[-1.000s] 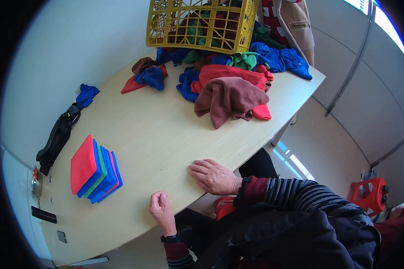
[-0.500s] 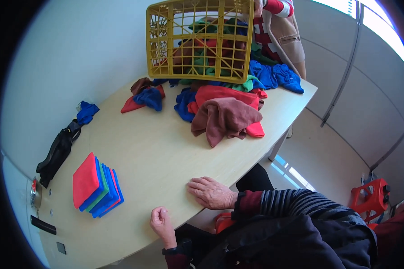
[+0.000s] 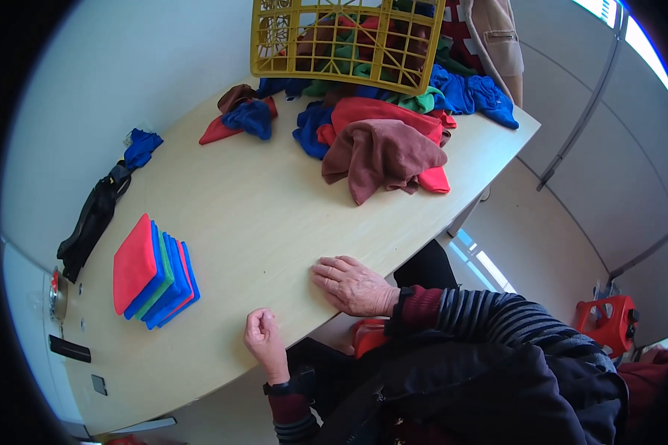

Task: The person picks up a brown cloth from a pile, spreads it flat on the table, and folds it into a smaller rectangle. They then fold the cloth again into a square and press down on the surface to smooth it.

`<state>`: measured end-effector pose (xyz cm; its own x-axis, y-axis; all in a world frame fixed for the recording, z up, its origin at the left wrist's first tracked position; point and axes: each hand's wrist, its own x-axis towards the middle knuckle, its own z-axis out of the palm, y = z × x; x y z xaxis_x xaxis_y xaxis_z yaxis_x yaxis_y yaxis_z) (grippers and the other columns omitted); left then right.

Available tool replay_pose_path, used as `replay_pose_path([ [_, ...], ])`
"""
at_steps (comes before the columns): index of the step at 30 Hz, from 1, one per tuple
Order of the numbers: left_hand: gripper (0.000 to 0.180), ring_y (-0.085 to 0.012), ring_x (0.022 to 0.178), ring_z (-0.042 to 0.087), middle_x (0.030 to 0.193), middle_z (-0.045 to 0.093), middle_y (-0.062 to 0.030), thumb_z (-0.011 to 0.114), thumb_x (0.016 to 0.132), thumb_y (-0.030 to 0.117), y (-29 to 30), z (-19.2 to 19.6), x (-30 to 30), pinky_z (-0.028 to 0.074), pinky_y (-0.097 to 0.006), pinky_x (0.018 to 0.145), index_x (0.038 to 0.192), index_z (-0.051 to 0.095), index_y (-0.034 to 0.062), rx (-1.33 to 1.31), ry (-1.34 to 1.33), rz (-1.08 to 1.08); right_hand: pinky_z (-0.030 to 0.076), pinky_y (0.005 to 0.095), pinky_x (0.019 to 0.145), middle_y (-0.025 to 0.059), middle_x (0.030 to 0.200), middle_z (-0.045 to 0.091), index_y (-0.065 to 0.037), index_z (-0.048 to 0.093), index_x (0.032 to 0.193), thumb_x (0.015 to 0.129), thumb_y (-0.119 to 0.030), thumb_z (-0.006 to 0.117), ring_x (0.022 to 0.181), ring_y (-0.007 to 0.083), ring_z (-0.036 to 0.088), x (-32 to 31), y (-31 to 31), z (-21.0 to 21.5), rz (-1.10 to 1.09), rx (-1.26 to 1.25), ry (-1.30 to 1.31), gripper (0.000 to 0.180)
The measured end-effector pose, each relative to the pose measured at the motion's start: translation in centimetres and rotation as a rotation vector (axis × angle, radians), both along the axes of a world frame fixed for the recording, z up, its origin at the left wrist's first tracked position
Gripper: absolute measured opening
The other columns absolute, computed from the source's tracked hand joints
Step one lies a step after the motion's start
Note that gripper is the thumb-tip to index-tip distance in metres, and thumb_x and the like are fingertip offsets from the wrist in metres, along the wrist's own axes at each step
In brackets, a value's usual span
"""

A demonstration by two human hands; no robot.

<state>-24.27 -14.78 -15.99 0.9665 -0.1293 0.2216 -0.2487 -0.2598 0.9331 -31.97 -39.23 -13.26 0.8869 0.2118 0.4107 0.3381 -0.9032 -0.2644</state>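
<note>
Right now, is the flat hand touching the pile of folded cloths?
Apart. The head view shows the right hand flat on the table, with a wide strip of bare tabletop between it and the folded cloth stack.

One yellow plastic lattice basket (image 3: 346, 41), one stack of folded cloths (image 3: 153, 274), and two bare hands are showing.

The right hand (image 3: 355, 285) is lying flat on the wooden table (image 3: 260, 215); the left hand (image 3: 263, 340) is curling loosely beside it. A yellow basket (image 3: 345, 37) is tilting, seemingly held, over loose cloths (image 3: 382, 144); folded cloths (image 3: 152, 273) are sitting left.
</note>
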Motion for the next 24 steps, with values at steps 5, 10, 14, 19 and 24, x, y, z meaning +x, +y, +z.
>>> replay_pose_path([
  [5, 0.01, -0.0061, 0.068, 0.051, 0.08, 0.062, -0.0007, 0.06, 0.099, 0.008, 0.3, -1.2, 0.4, 0.044, -0.022, 0.064, 0.093, 0.063, 0.0002, 0.008, -0.048, 0.001, 0.038, 0.0448, 0.112, 0.0151, 0.138, 0.056, -0.001, 0.057, 0.13, 0.094, -0.022, 0.058, 0.132, 0.0319, 0.05, 0.2, 0.0, -0.3, 0.01, 0.024, 0.018, 0.041],
  [10, 0.011, -0.0055, 0.075, 0.054, 0.087, 0.064, -0.0012, 0.058, 0.102, 0.011, -0.9, 0.4, 0.6, 0.046, -0.021, 0.068, 0.1, 0.064, 0.0013, -0.016, 0.038, -0.051, 0.038, 0.0449, 0.111, 0.015, 0.137, 0.057, -0.002, 0.059, 0.129, 0.093, -0.02, 0.062, 0.132, 0.0329, 0.049, 0.6, -1.3, 0.3, -0.009, 0.081, 0.053, 0.041],
  [14, 0.011, -0.0054, 0.072, 0.054, 0.082, 0.063, -0.0002, 0.06, 0.101, 0.011, -0.5, -0.3, 0.6, 0.045, -0.021, 0.065, 0.097, 0.063, 0.0009, -0.008, -0.012, 0.004, 0.051, 0.0407, 0.094, 0.0114, 0.108, 0.069, -0.007, 0.07, 0.11, 0.089, -0.017, 0.065, 0.105, 0.0311, 0.064, 2.2, -3.8, 0.9, -0.014, 0.241, 0.038, 0.024],
  [19, 0.011, -0.0056, 0.073, 0.055, 0.082, 0.063, -0.0002, 0.06, 0.101, 0.011, -0.5, 0.2, 0.4, 0.046, -0.022, 0.066, 0.097, 0.064, 0.0016, 0.015, 0.011, -0.007, 0.056, 0.0383, 0.083, 0.0102, 0.094, 0.072, -0.009, 0.072, 0.107, 0.09, -0.02, 0.07, 0.09, 0.0301, 0.07, 4.7, -14.7, 5.4, -0.379, 0.246, -0.307, 0.021],
  [24, 0.012, -0.0051, 0.076, 0.054, 0.087, 0.063, -0.0003, 0.059, 0.102, 0.012, 0.1, -0.6, 0.5, 0.045, -0.021, 0.066, 0.101, 0.065, 0.0021, 0.059, -0.017, -0.024, 0.056, 0.0376, 0.086, 0.0129, 0.101, 0.072, -0.01, 0.068, 0.119, 0.092, -0.026, 0.069, 0.094, 0.029, 0.071, 7.2, -24.5, 7.0, -0.74, -0.411, -0.534, 0.032],
])
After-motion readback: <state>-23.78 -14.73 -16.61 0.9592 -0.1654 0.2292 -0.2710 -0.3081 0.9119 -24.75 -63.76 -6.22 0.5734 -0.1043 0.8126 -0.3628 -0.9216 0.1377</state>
